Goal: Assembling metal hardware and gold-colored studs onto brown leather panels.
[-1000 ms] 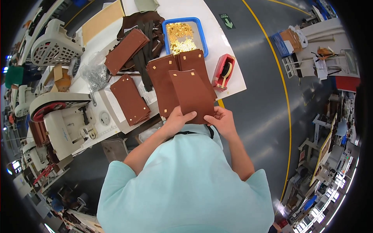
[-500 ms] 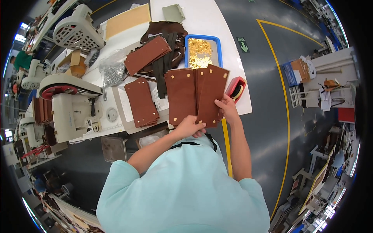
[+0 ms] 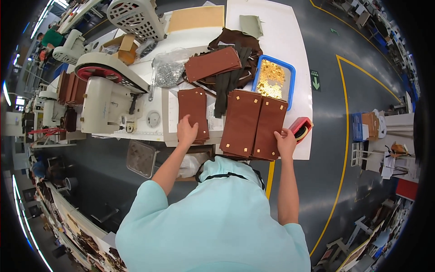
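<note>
two hands, two stacks of brown leather

left hand [image 3: 186, 131] rests flat, fingers spread, steadying the centre-left small leather stack [image 3: 193, 113]; right hand [image 3: 286, 141] pinches the large studded panels [image 3: 253, 124] (lower corner).

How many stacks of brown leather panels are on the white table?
3: one under the left hand, a wide one held by the right hand, one farther back; more may be hidden.

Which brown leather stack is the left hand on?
The small stack beside the sewing machine; left hand rests on its near end. The right hand holds the wider studded panels.
</note>
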`<state>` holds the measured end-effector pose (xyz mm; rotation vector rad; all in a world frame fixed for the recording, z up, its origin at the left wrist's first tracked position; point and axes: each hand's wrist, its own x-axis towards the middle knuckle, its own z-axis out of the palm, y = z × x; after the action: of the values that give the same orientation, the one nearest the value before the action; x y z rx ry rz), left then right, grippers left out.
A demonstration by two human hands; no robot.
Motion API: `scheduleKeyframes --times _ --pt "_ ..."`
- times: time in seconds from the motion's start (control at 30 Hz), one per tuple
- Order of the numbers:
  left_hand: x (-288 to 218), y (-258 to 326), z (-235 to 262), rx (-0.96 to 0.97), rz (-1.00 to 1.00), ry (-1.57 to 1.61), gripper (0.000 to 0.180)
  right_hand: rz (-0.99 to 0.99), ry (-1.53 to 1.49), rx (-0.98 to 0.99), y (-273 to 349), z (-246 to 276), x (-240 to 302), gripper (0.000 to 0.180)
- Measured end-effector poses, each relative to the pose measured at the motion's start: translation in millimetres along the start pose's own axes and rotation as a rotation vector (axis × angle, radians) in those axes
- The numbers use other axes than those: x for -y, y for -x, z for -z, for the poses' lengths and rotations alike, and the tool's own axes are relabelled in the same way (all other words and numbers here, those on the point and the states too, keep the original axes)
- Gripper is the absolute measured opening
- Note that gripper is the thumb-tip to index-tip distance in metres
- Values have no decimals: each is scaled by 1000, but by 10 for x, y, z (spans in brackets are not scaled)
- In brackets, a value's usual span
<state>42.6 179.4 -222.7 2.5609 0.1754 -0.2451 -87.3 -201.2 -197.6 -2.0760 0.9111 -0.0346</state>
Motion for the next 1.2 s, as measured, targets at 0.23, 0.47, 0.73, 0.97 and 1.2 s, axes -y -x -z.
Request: scheduleKeyframes --times 0.23,0.47,0.73,0.97,1.2 --pt "-287 -347 -172 -4 223 -155 123 -54 312 -592 213 282 -796 44" --pt "-370 -527 -378 -46 398 -203 132 -313 -224 -229 252 297 -758 39" --pt "-648 -444 -113 -129 423 -226 112 -632 -959 -431 263 196 -576 14" --pt "-167 -757 56 -105 59 362 37 -640 -1153 -565 419 -88 -539 27" --pt "-1167 -366 708 138 -154 1047 39 -475 -905 -675 397 -462 -892 24"
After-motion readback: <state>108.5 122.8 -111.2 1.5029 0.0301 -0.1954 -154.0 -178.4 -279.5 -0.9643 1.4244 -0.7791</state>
